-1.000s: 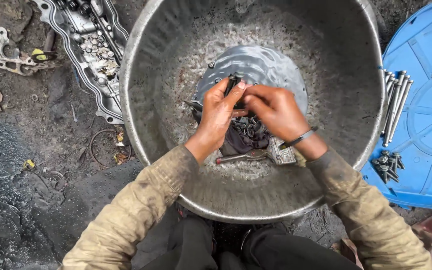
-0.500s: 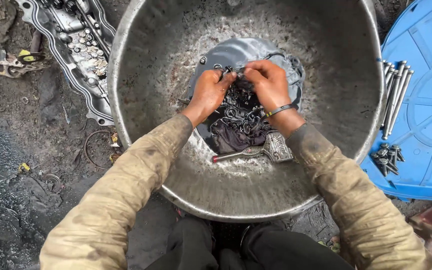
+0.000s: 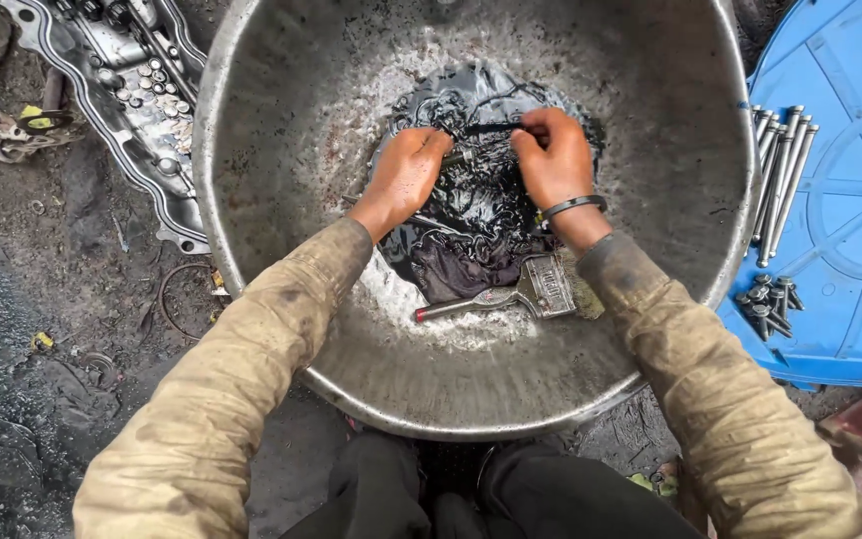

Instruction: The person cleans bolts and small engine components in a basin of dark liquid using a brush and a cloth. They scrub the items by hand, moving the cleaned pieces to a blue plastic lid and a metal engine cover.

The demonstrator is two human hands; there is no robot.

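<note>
Fingers (image 3: 429, 150) of both my hands clamp a rod (image 3: 486, 130) over the basin (image 3: 251, 200). Oily liquid (image 3: 471, 215) there could make it slip, I reckon.

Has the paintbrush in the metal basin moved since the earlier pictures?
No. The paintbrush lies at the same spot on the basin floor, below the right hand, at the dark liquid's near edge.

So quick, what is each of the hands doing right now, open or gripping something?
Left hand: closed, gripping one end of a thin dark rod over the oily black liquid.
Right hand: closed on the rod's other end.
</note>
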